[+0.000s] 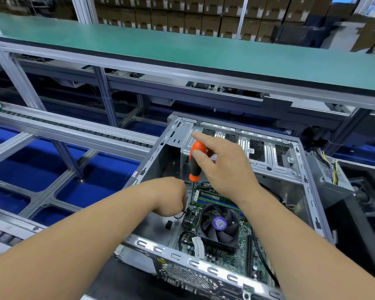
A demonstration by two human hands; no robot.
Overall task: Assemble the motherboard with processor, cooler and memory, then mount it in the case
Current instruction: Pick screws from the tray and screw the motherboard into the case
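Lying in the case (299,152), the green motherboard (243,254) seemingly carries a cooler (220,224).

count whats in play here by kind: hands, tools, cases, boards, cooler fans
hands: 2 (left hand, right hand)
screwdriver: 1
case: 1
motherboard: 1
cooler fan: 1
total: 6

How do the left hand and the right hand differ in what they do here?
The right hand is raised high and pinches the orange top of the screwdriver; the left hand is low, curled beside the shaft near the tip. The right hand's fingers are partly spread; the left hand's are closed tight. Both work over the motherboard inside the case.
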